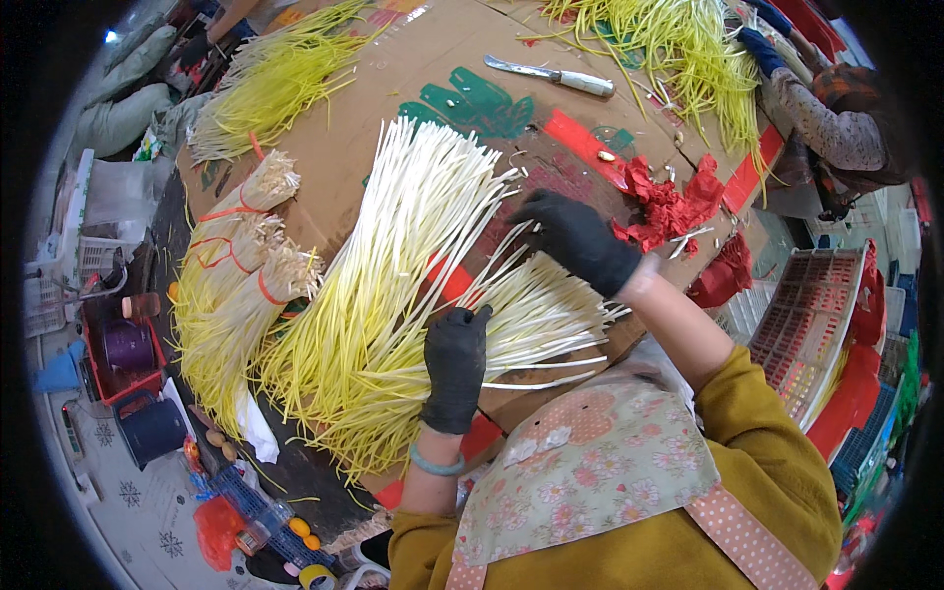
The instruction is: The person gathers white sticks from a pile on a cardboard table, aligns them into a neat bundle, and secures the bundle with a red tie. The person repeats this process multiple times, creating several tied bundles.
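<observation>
A large spread of yellow garlic shoots point(413, 221) with white stems lies before me, its white ends pointing away. A second, shorter fan of garlic shoots point(549, 310) lies to its right, beneath my hands. My right hand point(579, 240), in a black glove, pinches the white ends of a few thin stalks above this fan. These stalks run down to my left hand point(453, 369), also black-gloved, whose curled fingers close on them. My left palm side is hidden. Bundles of shoots point(258, 258) tied with red bands lie at the left, roots still on.
A knife point(549, 76) lies on the cardboard tabletop point(413, 44), near crumpled red paper point(667, 199). More loose shoots point(280, 81) lie far left, others point(686, 59) far right beside a co-worker's gloved hand point(759, 51). A plastic crate point(804, 324) stands right; a dark bucket point(151, 428) stands left.
</observation>
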Available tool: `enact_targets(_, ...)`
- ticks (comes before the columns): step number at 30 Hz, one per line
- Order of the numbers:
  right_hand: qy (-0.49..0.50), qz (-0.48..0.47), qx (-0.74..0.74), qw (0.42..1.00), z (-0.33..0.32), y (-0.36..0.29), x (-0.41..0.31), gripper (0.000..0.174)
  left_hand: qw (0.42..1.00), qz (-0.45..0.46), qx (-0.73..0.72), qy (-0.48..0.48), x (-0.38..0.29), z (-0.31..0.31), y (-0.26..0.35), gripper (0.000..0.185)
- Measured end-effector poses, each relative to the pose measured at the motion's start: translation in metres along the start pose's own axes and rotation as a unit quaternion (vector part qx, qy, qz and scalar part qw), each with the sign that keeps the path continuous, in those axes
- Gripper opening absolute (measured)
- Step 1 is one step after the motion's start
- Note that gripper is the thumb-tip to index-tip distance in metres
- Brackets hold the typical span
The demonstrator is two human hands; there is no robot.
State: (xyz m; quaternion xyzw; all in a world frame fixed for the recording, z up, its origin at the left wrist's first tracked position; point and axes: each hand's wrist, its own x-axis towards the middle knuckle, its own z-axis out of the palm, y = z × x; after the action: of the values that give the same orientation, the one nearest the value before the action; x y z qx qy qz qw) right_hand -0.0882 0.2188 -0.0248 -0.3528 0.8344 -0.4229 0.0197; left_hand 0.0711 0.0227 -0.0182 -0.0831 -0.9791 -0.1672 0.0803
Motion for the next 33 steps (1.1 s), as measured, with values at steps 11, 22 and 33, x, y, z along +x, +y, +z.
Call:
enact_targets(11, -0.140, -0.109, -0.154, 0.972, 0.011, -0.001, 0.039, 0.011, 0.995, -0.080, -0.022, 0.050, 0.073, 0.005, -0.004, 0.029)
enact_targets(22, -0.137, -0.020, -0.267, 0.954, -0.095, 0.015, 0.030, 0.016, 0.995, -0.072, -0.055, 0.045, 0.069, 0.020, -0.004, 0.010)
enact_targets(33, 0.128, 0.094, -0.116, 0.981, -0.069, 0.024, -0.094, 0.040, 0.998, -0.046, -0.039, -0.030, 0.049, 0.022, 0.004, 0.039)
